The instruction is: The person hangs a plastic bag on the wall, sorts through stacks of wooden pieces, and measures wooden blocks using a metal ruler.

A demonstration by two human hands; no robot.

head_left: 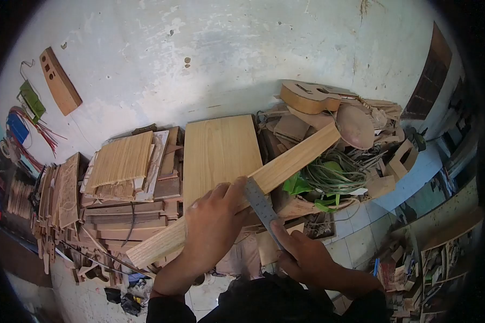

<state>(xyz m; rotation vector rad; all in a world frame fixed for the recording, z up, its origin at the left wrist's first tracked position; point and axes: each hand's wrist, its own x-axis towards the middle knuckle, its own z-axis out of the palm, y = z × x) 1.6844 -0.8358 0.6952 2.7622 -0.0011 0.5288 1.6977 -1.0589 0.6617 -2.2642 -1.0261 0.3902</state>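
A long, pale wooden plank [299, 153] slants from lower left to upper right in front of me. My left hand [213, 226] is closed over its middle, fingertips right beside a flat grey metal strip [261, 204], ruler-like with small dark marks. That strip lies across the plank at an angle, its upper end overlapping the plank's edge. Gripping its lower end is my right hand [299, 253], the thumb laid along the strip. Behind the plank a wide, smooth wooden board [221, 148] leans towards the wall.
Stacked wood pieces [124, 215] fill the left side, topped by a ribbed wooden panel [121, 161]. On the right are a guitar-shaped wooden body [310, 97], a coil of green-grey cord [337, 175] and wood scraps [388, 167]. A pale wall [161, 59] rises behind; tiled floor [355, 239] shows below.
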